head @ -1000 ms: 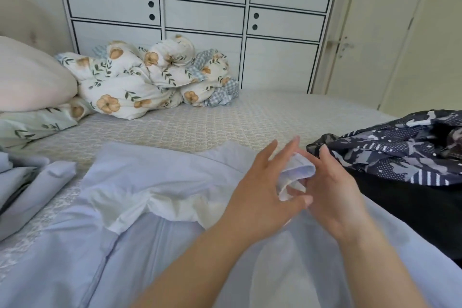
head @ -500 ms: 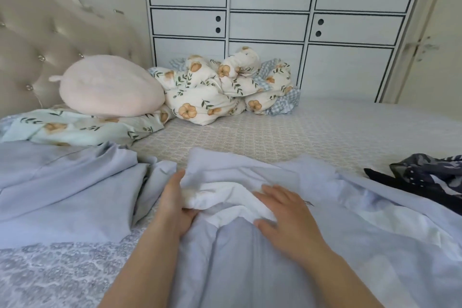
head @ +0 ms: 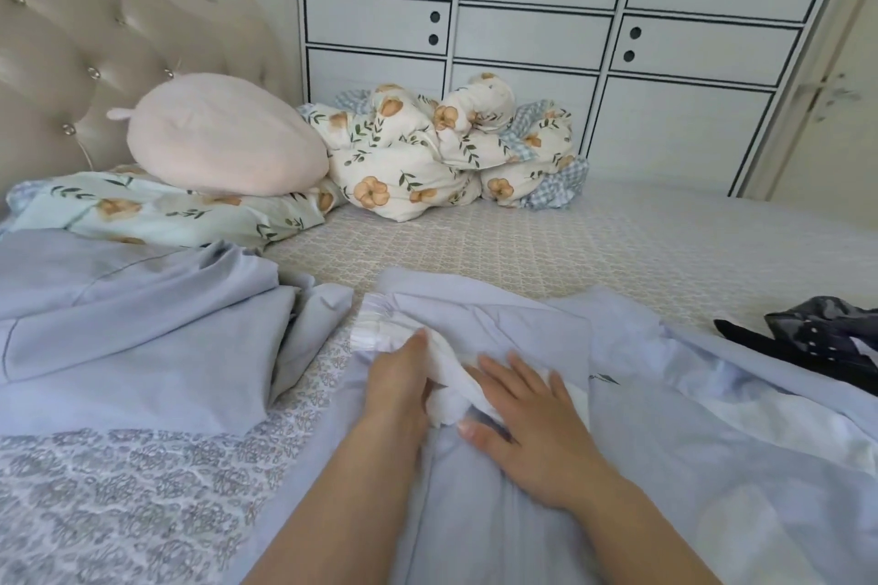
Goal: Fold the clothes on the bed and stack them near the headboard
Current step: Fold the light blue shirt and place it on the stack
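— What has changed?
— Both hands have dropped from mid-air onto the pale blue garment [head: 546,466] spread on the bed [head: 522,242].
— Grips?
— The left hand [head: 396,387] pinches its white lining [head: 404,337]; the right hand [head: 532,432] presses flat, released. Smoothing precedes folding.

Dark patterned garment [head: 826,337] — cut off at right edge

Both hands [head: 470,399] on lt-blue garment [head: 546,513] w/ white lining, on bed [head: 546,242].

Single head view — looks forward-down across bed [head: 594,242], close over hands.
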